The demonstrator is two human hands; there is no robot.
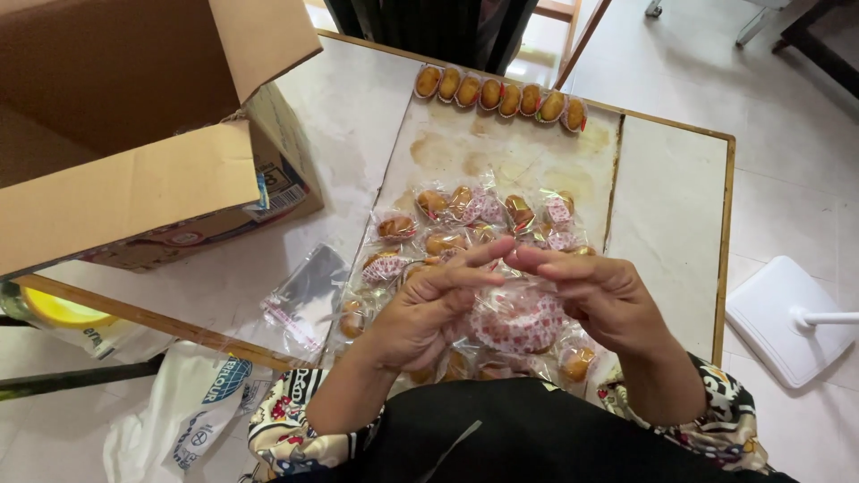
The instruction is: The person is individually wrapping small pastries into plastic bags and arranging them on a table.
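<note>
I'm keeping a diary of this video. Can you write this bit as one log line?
left hand + right hand: pinching clear bag holding pastry | table: wrapped pastries, unwrapped row

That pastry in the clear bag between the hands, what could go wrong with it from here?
Both hands, left and right, pinch the bag only at its top, so the pastry could slip or get squashed. The wrapped pile lies right below; a dropped bag might knock pieces about. The unwrapped row sits at the far edge of the table and could be nudged off.
</note>
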